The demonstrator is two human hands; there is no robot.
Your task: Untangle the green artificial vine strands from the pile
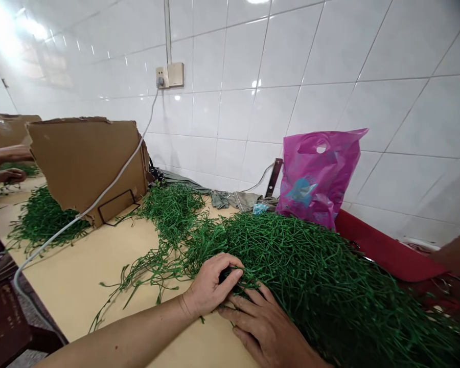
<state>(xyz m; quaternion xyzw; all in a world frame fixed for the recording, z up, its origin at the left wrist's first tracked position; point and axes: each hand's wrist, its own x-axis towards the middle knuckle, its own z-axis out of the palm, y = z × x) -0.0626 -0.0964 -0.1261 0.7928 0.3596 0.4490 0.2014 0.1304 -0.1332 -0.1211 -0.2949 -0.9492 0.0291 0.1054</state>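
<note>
1. Green artificial vine strands [299, 271] lie in a big tangled heap on a pale yellow table top [69, 291], running from just in front of the hands off toward the lower right. Loose sprigs trail left across the table.
2. The left hand [210, 286] is curled nearly closed, its fingers [230, 268] hooked around a bunch of strands at the heap's near edge.
3. The right hand [260, 327] lies open, fingers slightly spread and pressed down on the strands, just below the left hand and touching it.
4. A smaller green pile [172, 212] sits beyond the heap, next to an upright torn cardboard sheet [84, 163] propped by a black wire stand [117, 207].
5. A white cable [111, 174] runs over the cardboard up to a wall socket [161, 76] on the white tiled wall [329, 51].
6. Farther left, a co-worker's hands [7, 166] work beside another cardboard sheet [7, 130] and a further green pile [42, 220].
7. Against the wall stand a magenta plastic bag [318, 176] and a crumpled grey-green cloth [233, 200] — a red tray [383, 250] sits just right of the bag, below another person's forearm [458, 253].
</note>
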